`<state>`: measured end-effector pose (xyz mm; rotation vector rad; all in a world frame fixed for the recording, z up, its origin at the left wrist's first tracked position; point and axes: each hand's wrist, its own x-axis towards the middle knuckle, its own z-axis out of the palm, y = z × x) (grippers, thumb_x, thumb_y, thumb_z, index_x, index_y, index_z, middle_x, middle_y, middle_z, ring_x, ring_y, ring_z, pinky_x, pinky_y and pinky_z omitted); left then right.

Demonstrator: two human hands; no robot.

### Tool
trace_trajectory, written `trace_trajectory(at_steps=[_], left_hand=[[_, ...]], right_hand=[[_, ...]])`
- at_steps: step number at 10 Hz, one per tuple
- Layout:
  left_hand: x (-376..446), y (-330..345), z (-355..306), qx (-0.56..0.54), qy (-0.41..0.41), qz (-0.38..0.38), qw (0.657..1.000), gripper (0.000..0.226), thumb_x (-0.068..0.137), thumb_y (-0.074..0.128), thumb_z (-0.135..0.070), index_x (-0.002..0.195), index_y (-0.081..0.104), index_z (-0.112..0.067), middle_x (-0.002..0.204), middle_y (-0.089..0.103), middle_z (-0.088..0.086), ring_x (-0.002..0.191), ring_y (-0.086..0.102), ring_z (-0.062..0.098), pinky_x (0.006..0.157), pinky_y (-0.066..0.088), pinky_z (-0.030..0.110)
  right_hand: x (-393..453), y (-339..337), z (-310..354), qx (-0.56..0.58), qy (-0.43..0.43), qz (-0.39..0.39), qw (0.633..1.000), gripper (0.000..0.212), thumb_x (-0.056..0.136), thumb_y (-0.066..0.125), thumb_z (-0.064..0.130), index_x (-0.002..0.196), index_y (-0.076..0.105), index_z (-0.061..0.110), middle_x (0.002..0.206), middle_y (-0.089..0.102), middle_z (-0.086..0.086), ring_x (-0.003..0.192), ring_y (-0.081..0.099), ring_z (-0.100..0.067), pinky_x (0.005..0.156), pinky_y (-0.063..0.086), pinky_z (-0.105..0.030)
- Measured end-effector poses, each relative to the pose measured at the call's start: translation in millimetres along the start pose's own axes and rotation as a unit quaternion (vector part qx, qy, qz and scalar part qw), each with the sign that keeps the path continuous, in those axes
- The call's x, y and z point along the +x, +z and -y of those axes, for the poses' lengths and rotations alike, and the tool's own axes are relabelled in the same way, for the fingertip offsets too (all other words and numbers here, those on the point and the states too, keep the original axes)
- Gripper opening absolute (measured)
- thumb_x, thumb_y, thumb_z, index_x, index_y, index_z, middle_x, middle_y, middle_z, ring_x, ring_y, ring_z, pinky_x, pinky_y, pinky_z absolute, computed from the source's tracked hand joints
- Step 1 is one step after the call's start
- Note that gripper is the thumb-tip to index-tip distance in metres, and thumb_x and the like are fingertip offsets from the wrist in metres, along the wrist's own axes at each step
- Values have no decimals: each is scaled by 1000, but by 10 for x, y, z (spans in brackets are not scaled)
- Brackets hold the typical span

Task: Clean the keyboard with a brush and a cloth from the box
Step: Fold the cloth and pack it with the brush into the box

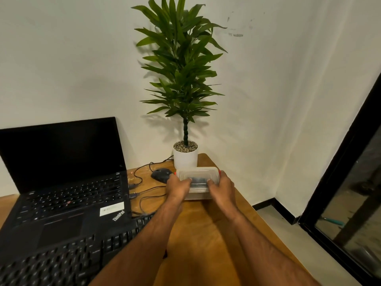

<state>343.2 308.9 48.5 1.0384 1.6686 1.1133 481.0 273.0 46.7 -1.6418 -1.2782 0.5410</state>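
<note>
A translucent plastic box point(198, 174) with a lid and red side clips stands on the wooden table, to the right of the laptop. Something dark shows dimly through the lid. My left hand point(177, 187) grips the box's left end, with the thumb on the lid. At the right end my right hand point(222, 187) grips the same way. A black external keyboard point(68, 256) lies at the near left, in front of the laptop. Neither a brush nor a cloth can be made out.
An open black laptop point(61, 182) stands at the left with its screen dark. A black mouse point(161, 174) and loose cables point(144, 195) lie between it and the box. A potted plant point(185, 157) stands behind the box. The table's right edge point(257, 215) drops to the floor.
</note>
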Motion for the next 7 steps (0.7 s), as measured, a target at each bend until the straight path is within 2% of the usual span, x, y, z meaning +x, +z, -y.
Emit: trace_trajectory(at_steps=[1, 2, 3, 4, 5, 6, 7], left_hand=[[187, 40, 10, 18, -10, 2, 1000, 51, 93, 75, -18, 137, 51, -8, 129, 64, 12, 111, 65, 28, 90, 59, 41], [308, 77, 30, 26, -18, 6, 999, 53, 94, 74, -17, 139, 50, -7, 132, 63, 13, 115, 64, 30, 94, 58, 43], [367, 107, 56, 34, -27, 17, 999, 52, 95, 74, -18, 139, 48, -8, 131, 62, 13, 114, 64, 30, 95, 59, 46], [361, 106, 51, 41, -23, 19, 999, 52, 95, 73, -19, 139, 46, -8, 131, 61, 13, 113, 62, 29, 90, 58, 41], [305, 58, 19, 29, -29, 16, 999, 53, 93, 75, -20, 137, 48, -8, 128, 62, 12, 111, 63, 29, 93, 59, 44], [260, -41, -6, 30, -21, 7, 999, 47, 91, 75, -19, 130, 52, -8, 122, 64, 12, 106, 65, 28, 88, 60, 45], [237, -178, -17, 89, 44, -20, 995, 39, 88, 75, -19, 120, 57, -5, 115, 66, 12, 101, 65, 27, 72, 56, 35]], right_hand=[[161, 136, -64, -11, 8, 6, 1000, 40, 93, 68, 23, 129, 54, 14, 113, 61, 4, 101, 63, -16, 75, 53, -21], [269, 233, -174, -19, 7, 13, 1000, 40, 93, 68, 25, 129, 54, 15, 119, 64, -2, 103, 64, -18, 80, 58, -28], [300, 269, -232, -21, 4, 16, 1000, 40, 93, 68, 27, 129, 54, 15, 118, 65, -2, 103, 65, -18, 81, 61, -31], [320, 264, -248, -25, -2, 17, 1000, 41, 93, 68, 30, 129, 54, 16, 118, 65, -2, 104, 65, -19, 83, 61, -35], [292, 206, -192, -43, 5, 27, 999, 43, 94, 68, 30, 130, 52, 15, 122, 63, -2, 106, 64, -19, 85, 60, -34], [232, 128, -130, -94, -17, 18, 995, 48, 94, 66, 32, 134, 47, 13, 131, 51, -4, 115, 58, -21, 86, 57, -32], [113, 71, -25, -142, -80, -1, 987, 56, 96, 63, 32, 141, 39, 9, 142, 40, -7, 126, 49, -23, 93, 54, -32]])
